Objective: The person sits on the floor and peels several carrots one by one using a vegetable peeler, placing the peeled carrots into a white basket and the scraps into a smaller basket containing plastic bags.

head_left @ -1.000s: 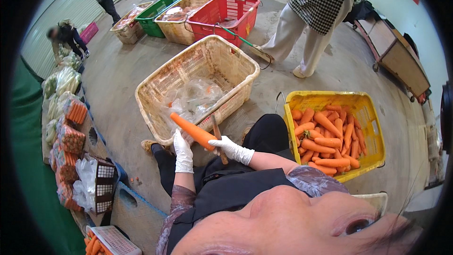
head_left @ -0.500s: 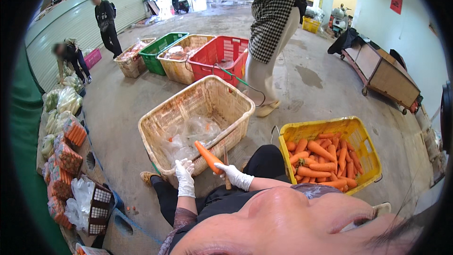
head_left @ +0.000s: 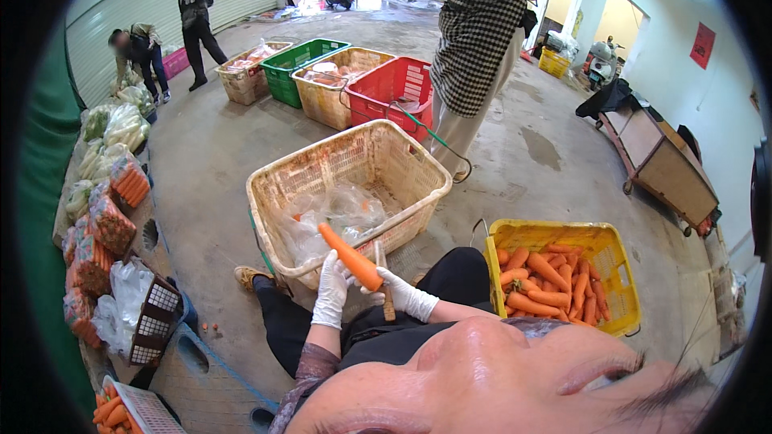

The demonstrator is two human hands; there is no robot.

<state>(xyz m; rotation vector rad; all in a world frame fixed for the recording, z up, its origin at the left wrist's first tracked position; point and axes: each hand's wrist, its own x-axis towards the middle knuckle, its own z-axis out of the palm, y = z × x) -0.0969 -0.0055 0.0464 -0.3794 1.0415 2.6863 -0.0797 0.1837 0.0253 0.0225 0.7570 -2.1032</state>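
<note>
An orange carrot (head_left: 351,257) slants over the near edge of a stained cream crate (head_left: 426,193), its narrow end pointing up and left. My left hand (head_left: 330,293), in a white glove, closes on the carrot's left side. In my gloved right hand (head_left: 408,298) is a slim tool (head_left: 388,305) with a wooden handle and a narrow upper end; its exact kind is unclear. The right fingers lie close to the carrot's thick end, and whether they touch it is hard to see. Clear plastic bags (head_left: 342,213) lie inside the cream crate.
Right of my knee stands a yellow crate (head_left: 631,273) of carrots. Beyond are red (head_left: 378,100), green (head_left: 277,84) and other crates, with a person in a checked apron (head_left: 474,40) close by. Bagged carrots (head_left: 112,221) line the left side. Two people are farther back.
My left hand has gone from open beside the carrot to closing on it. The carrot has shifted slightly up in view. The view has tilted, and the apron wearer's posture differs slightly.
</note>
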